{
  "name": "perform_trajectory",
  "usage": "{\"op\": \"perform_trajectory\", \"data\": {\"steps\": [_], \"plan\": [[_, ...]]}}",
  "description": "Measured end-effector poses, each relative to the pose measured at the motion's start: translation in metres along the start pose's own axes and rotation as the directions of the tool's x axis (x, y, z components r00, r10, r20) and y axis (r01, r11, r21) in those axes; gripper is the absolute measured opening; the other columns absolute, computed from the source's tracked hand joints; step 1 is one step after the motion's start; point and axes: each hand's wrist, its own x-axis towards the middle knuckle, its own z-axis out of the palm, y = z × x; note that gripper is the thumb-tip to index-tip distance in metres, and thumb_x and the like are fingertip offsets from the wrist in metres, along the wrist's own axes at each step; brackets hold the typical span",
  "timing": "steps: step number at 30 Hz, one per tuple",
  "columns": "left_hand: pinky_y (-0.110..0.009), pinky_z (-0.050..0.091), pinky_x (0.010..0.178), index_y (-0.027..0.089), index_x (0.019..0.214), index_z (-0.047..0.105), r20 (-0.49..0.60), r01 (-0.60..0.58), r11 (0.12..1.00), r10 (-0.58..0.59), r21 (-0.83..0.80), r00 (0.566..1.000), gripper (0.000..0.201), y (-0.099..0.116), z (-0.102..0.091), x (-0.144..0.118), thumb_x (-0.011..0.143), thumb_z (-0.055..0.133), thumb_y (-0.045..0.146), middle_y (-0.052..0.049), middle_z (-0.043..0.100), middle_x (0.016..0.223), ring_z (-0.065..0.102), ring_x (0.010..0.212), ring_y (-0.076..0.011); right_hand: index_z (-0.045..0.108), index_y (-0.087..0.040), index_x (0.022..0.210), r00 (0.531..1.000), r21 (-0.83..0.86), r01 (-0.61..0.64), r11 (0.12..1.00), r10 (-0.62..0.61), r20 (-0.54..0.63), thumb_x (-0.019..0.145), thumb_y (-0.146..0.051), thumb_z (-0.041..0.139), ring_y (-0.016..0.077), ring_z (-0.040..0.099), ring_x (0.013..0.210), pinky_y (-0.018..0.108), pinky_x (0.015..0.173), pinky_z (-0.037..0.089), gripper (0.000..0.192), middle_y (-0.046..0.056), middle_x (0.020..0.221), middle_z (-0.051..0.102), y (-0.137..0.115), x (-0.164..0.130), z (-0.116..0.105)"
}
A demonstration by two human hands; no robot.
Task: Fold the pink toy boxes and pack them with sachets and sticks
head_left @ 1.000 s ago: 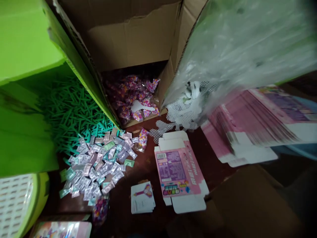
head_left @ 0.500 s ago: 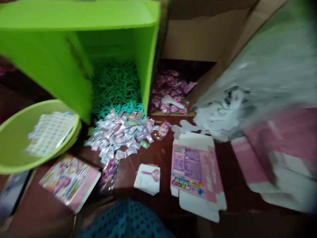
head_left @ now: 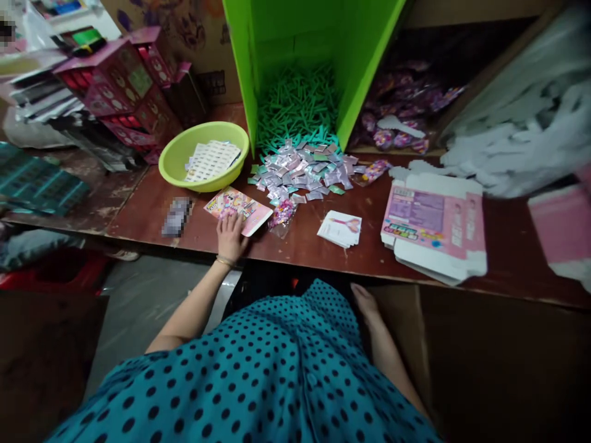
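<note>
Green bowl (head_left: 178, 161) w/ printed sheets (head_left: 212, 159)

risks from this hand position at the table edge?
The left hand lies on the pink card, which sits near the table edge; a careless pull could slide it off. The bead bag and foil packets lie right beside it, so a sweep could scatter them.
</note>
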Motion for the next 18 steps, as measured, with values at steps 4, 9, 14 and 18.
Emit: {"op": "perform_trajectory", "data": {"steps": [4, 9, 14, 18], "plan": [[-0.052, 0.036, 0.118, 0.020, 0.118, 0.073, -0.237, -0.004, 0.970, -0.055, -0.241, 0.970, 0.035, -0.030, -0.022, 0.011, 0.089, 0.059, 0.032, -0.013, 0.072, 0.129, 0.059, 0.131, -0.0322, 0.077, -0.022, 0.098, 0.996, -0.086, -0.075, 0.994, 0.078, 0.041, 0.092, -0.054, 0.054, 0.0294, 0.074, 0.091, 0.046, 0.085, 0.061, 0.040, 0.013, 0.099, 0.078, 0.000, -0.022, -0.010], [-0.037, 0.053, 0.094, 0.016, 0.101, 0.073, -0.381, -0.075, 0.788, -0.210, -0.611, 0.900, 0.041, -0.032, -0.055, 0.012, 0.097, 0.056, 0.053, -0.011, 0.075, 0.103, 0.069, 0.101, -0.0234, 0.070, -0.025, 0.128, 0.986, 0.020, 0.105, 0.994, -0.107, 0.128, 0.095, -0.055, 0.053, 0.0260, 0.072, 0.112, 0.045, 0.104, 0.056, 0.048, 0.010, 0.127, 0.074, -0.067, -0.036, -0.037], [-0.034, 0.054, 0.092, 0.018, 0.101, 0.073, -0.399, -0.094, 0.706, -0.281, -0.702, 0.873, 0.042, -0.027, -0.067, 0.003, 0.098, 0.056, 0.056, -0.008, 0.073, 0.100, 0.069, 0.096, -0.0212, 0.072, -0.026, 0.124, 0.899, 0.065, 0.332, 0.941, -0.337, 0.281, 0.098, -0.051, 0.053, 0.0263, 0.068, 0.121, 0.045, 0.111, 0.052, 0.041, 0.008, 0.128, 0.073, -0.136, -0.017, -0.031], [-0.037, 0.054, 0.097, 0.020, 0.104, 0.073, -0.387, -0.085, 0.695, -0.290, -0.714, 0.875, 0.045, -0.023, -0.063, -0.007, 0.099, 0.051, 0.059, -0.009, 0.074, 0.106, 0.070, 0.104, -0.0241, 0.071, -0.025, 0.127, 0.827, 0.067, 0.437, 0.897, -0.430, 0.362, 0.100, -0.046, 0.051, 0.0260, 0.065, 0.126, 0.046, 0.114, 0.050, 0.040, 0.008, 0.132, 0.071, -0.171, 0.005, -0.015]]}}
